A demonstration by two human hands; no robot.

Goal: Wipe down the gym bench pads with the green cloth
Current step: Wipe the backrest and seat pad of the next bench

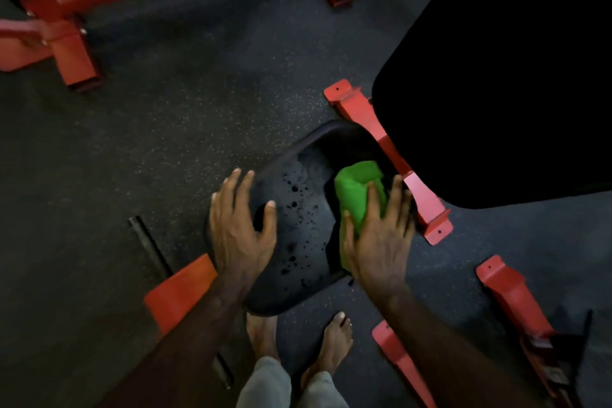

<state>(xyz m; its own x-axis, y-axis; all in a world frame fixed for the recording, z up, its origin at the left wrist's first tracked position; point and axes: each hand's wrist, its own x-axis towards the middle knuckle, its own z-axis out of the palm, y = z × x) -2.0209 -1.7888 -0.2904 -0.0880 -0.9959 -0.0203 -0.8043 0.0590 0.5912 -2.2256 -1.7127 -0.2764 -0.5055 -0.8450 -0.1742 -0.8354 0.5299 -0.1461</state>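
Head view: The seat pad (298, 225), black and dotted with dark droplets, lies low at centre frame. The left hand (240, 228) rests on the pad's left edge with fingers spread wide, thumb on the top surface, holding nothing else. The right hand (377, 235) presses flat on the green cloth (356, 195), fingers extended over it; the cloth is bunched and lies on the right side of the seat pad, just beside the red frame bar (397, 162). A large black back pad (496, 76) fills the upper right, overlapping that bar. Further red frame feet (506, 288) stand on the dark speckled floor (165, 126) at lower right. A second red machine frame (66, 10) stands at upper left, well apart. Two bare feet (331, 348) stand on the floor directly below the seat pad.
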